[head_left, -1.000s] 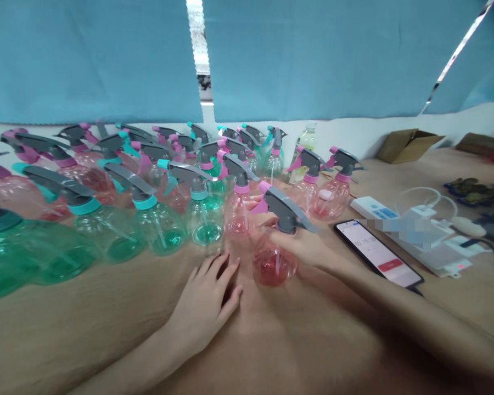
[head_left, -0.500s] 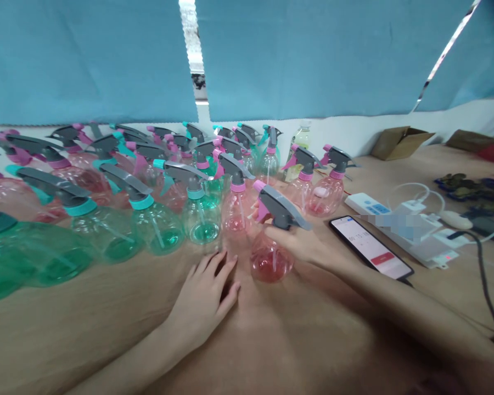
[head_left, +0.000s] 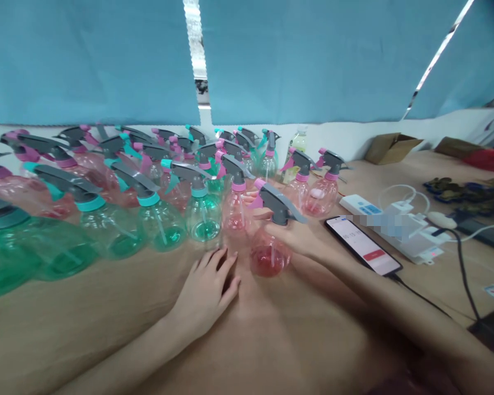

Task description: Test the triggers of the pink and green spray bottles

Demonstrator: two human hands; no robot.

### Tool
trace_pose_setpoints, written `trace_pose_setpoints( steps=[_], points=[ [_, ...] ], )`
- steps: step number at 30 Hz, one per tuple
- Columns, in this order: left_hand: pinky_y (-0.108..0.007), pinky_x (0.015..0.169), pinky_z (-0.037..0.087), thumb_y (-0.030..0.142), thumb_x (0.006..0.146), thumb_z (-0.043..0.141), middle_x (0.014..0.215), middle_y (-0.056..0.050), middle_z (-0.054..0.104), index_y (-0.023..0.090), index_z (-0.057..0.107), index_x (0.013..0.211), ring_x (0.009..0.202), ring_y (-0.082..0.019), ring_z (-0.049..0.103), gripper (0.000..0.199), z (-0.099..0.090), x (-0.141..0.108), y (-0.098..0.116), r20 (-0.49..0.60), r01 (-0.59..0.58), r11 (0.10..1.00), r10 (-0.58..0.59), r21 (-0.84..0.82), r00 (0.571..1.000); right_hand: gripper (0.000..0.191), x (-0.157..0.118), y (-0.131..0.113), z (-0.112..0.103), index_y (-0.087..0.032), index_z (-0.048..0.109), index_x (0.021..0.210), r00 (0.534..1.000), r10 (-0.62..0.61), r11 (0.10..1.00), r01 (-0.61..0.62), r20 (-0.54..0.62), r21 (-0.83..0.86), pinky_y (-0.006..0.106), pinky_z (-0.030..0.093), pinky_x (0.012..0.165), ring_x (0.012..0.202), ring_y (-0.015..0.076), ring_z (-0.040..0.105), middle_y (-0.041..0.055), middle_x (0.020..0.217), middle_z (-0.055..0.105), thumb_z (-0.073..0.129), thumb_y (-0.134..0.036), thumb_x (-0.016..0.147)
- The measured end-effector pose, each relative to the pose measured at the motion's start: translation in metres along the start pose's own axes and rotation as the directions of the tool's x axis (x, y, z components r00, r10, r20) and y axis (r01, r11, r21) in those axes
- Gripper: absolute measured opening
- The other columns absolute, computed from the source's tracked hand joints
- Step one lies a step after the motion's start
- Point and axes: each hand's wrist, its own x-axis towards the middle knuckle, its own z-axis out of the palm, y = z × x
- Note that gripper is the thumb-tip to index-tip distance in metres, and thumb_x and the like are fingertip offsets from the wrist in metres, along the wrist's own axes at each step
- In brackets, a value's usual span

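My right hand [head_left: 293, 237] is wrapped round the neck of a pink spray bottle [head_left: 270, 259] from behind and the right. The bottle stands upright on the table, with a grey head and pink nozzle and trigger. Some of my fingers show left of the neck, the rest are hidden behind it. My left hand [head_left: 208, 281] lies palm down on the wood, fingers spread, holding nothing. Just beyond it stand a green spray bottle [head_left: 204, 219] with a teal collar and another pink spray bottle [head_left: 236, 214].
Rows of green and pink spray bottles [head_left: 164, 230] fill the left and back. At right lie a phone [head_left: 366, 247] showing a timer, a power strip [head_left: 411, 236] with cables, and a cardboard box [head_left: 391, 148]. A blue cloth [head_left: 304, 60] hangs behind.
The view has shifted slightly, moving the phone and power strip left in the picture. My right hand keeps hold of the pink spray bottle, and my left hand stays flat on the table.
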Motion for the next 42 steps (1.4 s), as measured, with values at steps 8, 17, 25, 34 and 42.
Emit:
trace_pose_setpoints(
  steps=[8, 17, 25, 34, 42],
  points=[
    [-0.045, 0.088, 0.044, 0.033, 0.093, 0.041, 0.129, -0.014, 0.054, 0.016, 0.055, 0.123, 0.118, -0.031, 0.048, 0.037, -0.001, 0.001, 0.000, -0.010, 0.003, 1.000, -0.003, -0.002, 1.000, 0.029, -0.002, -0.008, -0.003, -0.025, 0.061, 0.102, 0.999, 0.037, 0.996, -0.036, -0.021, 0.077, 0.035, 0.049, 0.067, 0.073, 0.0189, 0.060, 0.0019, 0.083, 0.066, 0.059, -0.039, 0.077],
    [-0.046, 0.093, 0.042, 0.033, 0.094, 0.042, 0.131, -0.016, 0.052, 0.011, 0.055, 0.124, 0.120, -0.032, 0.046, 0.040, -0.002, 0.003, 0.000, 0.014, 0.002, 1.000, -0.002, -0.014, 1.000, 0.045, -0.006, -0.010, -0.021, -0.022, 0.059, 0.112, 0.993, -0.046, 0.997, 0.040, 0.105, 0.061, 0.038, 0.049, 0.084, 0.093, 0.0205, 0.061, 0.0051, 0.098, 0.066, 0.068, -0.043, 0.074],
    [-0.047, 0.093, 0.041, 0.032, 0.093, 0.041, 0.132, -0.016, 0.052, 0.011, 0.055, 0.124, 0.120, -0.032, 0.046, 0.040, -0.002, 0.002, 0.001, 0.013, 0.011, 1.000, -0.010, -0.008, 1.000, 0.056, -0.041, -0.017, -0.016, -0.021, 0.058, 0.109, 0.998, 0.049, 0.984, -0.056, -0.047, -0.167, 0.042, 0.048, 0.081, 0.097, 0.0250, 0.059, 0.0089, 0.105, 0.062, 0.069, -0.057, 0.067],
    [-0.046, 0.093, 0.041, 0.033, 0.093, 0.041, 0.131, -0.015, 0.053, 0.013, 0.055, 0.125, 0.121, -0.032, 0.045, 0.041, -0.002, 0.002, 0.001, 0.019, 0.020, 1.000, -0.020, -0.010, 1.000, 0.057, -0.042, 0.003, -0.017, -0.017, 0.057, 0.105, 0.980, 0.079, 0.897, -0.150, -0.184, -0.415, 0.045, 0.046, 0.084, 0.102, 0.0296, 0.054, 0.0126, 0.103, 0.058, 0.064, -0.061, 0.070],
    [-0.047, 0.094, 0.041, 0.034, 0.093, 0.041, 0.132, -0.015, 0.052, 0.014, 0.054, 0.126, 0.122, -0.032, 0.045, 0.041, 0.000, 0.001, -0.002, 0.029, 0.029, 0.999, -0.027, -0.035, 0.999, 0.044, -0.003, 0.033, -0.027, -0.017, 0.061, 0.098, 0.982, 0.062, 0.895, -0.133, -0.178, -0.425, 0.044, 0.046, 0.087, 0.104, 0.0303, 0.057, 0.0130, 0.107, 0.065, 0.065, -0.052, 0.072]
  ],
)
